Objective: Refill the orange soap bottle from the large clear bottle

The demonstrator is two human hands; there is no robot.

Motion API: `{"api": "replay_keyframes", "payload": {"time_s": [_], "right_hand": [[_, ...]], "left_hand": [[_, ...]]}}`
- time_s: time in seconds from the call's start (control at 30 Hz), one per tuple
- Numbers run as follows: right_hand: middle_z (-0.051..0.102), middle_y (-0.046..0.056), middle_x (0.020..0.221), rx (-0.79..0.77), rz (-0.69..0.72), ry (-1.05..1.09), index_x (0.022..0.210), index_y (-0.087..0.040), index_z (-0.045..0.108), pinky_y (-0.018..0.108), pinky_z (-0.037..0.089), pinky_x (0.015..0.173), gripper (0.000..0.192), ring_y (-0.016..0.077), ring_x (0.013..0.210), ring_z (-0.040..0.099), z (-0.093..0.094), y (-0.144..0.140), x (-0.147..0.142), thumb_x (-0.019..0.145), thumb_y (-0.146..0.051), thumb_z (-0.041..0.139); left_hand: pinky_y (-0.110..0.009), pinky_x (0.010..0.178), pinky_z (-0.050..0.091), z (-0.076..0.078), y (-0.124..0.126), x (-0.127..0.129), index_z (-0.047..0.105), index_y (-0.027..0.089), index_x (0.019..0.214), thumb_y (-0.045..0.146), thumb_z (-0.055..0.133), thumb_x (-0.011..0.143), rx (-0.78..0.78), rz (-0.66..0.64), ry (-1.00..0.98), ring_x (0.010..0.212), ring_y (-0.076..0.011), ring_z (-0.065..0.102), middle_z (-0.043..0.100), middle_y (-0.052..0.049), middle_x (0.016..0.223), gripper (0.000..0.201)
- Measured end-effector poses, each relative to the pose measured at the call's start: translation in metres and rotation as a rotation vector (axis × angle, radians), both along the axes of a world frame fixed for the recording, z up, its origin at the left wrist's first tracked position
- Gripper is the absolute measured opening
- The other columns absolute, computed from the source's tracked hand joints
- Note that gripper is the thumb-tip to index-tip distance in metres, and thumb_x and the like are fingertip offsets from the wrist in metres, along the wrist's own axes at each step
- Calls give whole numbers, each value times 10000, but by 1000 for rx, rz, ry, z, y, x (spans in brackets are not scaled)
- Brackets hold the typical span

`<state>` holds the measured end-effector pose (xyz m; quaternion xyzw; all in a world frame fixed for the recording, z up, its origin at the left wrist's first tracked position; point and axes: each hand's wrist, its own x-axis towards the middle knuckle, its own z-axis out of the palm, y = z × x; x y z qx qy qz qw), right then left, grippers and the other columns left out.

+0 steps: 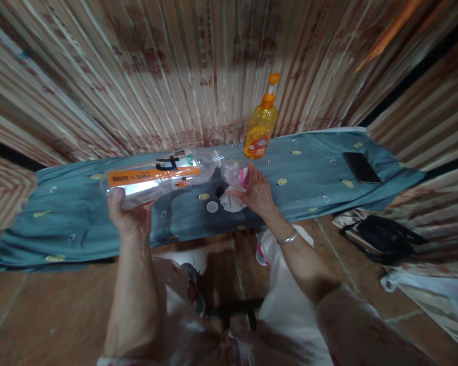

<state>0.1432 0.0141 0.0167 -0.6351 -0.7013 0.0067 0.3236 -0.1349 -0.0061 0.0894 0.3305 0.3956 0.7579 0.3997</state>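
My left hand (132,213) is wrapped round the base of a large clear plastic bottle (156,178) with an orange and silver label. The bottle lies tilted almost level, its neck pointing right. My right hand (256,190) closes round a small clear plastic container (232,172) with a pink part at its right end. The two mouths are close together; whether they touch I cannot tell. Below the right hand is a crumpled white cloth (232,201). A round white cap (212,207) lies beside it, near a small dark round thing (220,191).
A pump bottle of yellow-orange liquid (260,129) stands at the back of the cloth-covered table (309,173). A black phone (362,168) lies at the right. A patterned curtain (168,76) hangs behind. On the right, a black bag (381,236) sits below table height.
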Motion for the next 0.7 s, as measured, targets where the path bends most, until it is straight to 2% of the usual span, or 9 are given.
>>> {"api": "replay_keyframes", "payload": {"time_s": [0.13,0.27,0.4,0.5,0.7], "right_hand": [[559,295,1428,-6,-4,-3,1512,-34,328,532,466,1093,1002,388,1290,574,1,1,-3,735,-343,880],[565,288,1413,-11,-24,-20,1481,-42,369,514,469,1084,910,377,1278,577,-1,2,-5,753,-284,859],[597,281,1363,-2,-37,-24,1431,-61,415,514,481,1059,848,374,1249,593,-3,5,-6,753,-310,859],[612,276,1339,16,-35,-19,1434,-78,405,525,489,1041,827,375,1243,601,-5,6,-6,782,-347,836],[595,280,1364,36,-18,-6,1411,-81,408,513,488,1044,784,371,1276,586,-8,7,-6,797,-346,817]], "left_hand": [[-499,876,613,-2,0,-3,749,218,994,551,731,548,-14,-3,-6,1191,-359,654,754,-89,1126,556],[-468,860,618,-2,-1,-4,760,215,951,537,730,548,-34,10,-27,1146,-338,676,765,-80,1101,517],[-460,828,623,-1,-2,-5,759,198,934,512,734,544,-53,20,-30,1133,-344,684,767,-99,1100,502],[-438,805,626,-1,-2,-6,758,226,921,507,742,548,-61,9,-41,1112,-332,695,775,-81,1098,467],[-411,747,629,-3,-4,-8,726,246,870,498,732,553,-85,13,-43,1112,-337,694,778,-68,1030,405]]}}
